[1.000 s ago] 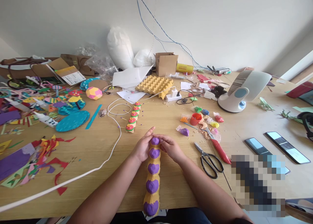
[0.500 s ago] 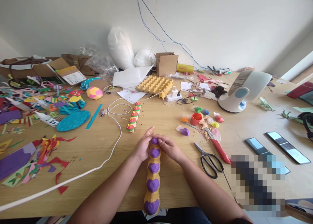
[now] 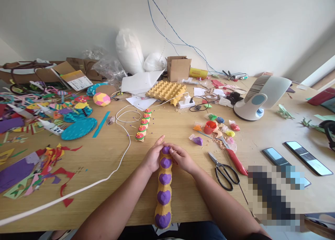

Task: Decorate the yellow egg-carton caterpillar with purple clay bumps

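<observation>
A long yellow egg-carton strip (image 3: pixel 164 187) with several purple clay caps lies lengthwise on the wooden table (image 3: pixel 183 205), reaching from the front edge to my hands. My left hand (image 3: pixel 153 157) grips its far end from the left. My right hand (image 3: pixel 181 157) pinches the same end from the right, fingertips on the farthest purple cap. A smaller decorated carton strip (image 3: pixel 142 126) with red and green tops lies just beyond. A lump of purple clay in plastic (image 3: pixel 196 140) sits right of my hands.
Black-handled scissors (image 3: pixel 224 171) and a red-handled cutter (image 3: pixel 233 159) lie to the right, with a red cup (image 3: pixel 209 127) and clay bags behind. A white cable (image 3: pixel 110 173) runs left. Coloured paper scraps (image 3: pixel 39 163) fill the left; a white fan (image 3: pixel 259 98) and two phones (image 3: pixel 293 158) stand right.
My hands and the purple-capped strip stay almost where they were; the fingers of my right hand shift slightly on the farthest cap.
</observation>
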A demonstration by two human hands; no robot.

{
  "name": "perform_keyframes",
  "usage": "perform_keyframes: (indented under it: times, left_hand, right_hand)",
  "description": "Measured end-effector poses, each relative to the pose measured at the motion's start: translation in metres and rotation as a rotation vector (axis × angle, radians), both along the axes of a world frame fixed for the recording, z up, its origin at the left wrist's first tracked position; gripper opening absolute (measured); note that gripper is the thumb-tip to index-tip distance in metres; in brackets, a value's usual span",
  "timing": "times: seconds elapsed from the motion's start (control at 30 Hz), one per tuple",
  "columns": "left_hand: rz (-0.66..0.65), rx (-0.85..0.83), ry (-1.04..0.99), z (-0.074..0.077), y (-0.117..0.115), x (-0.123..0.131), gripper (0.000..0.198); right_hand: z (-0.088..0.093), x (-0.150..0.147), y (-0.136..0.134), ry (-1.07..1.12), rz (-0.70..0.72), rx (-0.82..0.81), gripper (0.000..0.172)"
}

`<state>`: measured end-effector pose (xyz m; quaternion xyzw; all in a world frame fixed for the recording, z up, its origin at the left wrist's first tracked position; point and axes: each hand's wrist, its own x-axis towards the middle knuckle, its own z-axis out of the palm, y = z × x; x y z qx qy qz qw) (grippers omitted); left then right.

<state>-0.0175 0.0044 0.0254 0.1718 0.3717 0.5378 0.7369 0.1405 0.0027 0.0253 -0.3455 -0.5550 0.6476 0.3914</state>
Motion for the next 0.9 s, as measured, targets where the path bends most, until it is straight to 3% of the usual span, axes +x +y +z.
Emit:
perform_keyframes:
  times: [0.23,0.43,0.63,0.8,0.9]
  left_hand:
    - [-0.005,-0.003,-0.009,0.0006,0.0013,-0.0015,0.073]
    - [-0.005,-0.024,-0.017,-0.0001,0.0014,-0.0005,0.069]
    - [-0.024,-0.022,-0.036,-0.0001,0.0005,0.0008,0.068]
    - [-0.031,-0.021,-0.010,0.0018,0.0007,0.0001,0.063]
    - [-0.024,-0.024,-0.018,0.0012,0.0021,-0.0019,0.063]
  right_hand:
    - [-0.0025,0.0063,0.0026,0.041,0.046,-0.055,0.060]
    - [-0.0008,0.0078,0.0044,-0.036,0.064,0.112,0.039]
    - [-0.0035,0.0074,0.0070,-0.134,0.049,0.260,0.035]
    - [-0.0026,0.0070,0.0055,-0.090,0.034,0.178,0.034]
    - [-0.0006,0.0088,0.0065,-0.010,0.064,0.045,0.045]
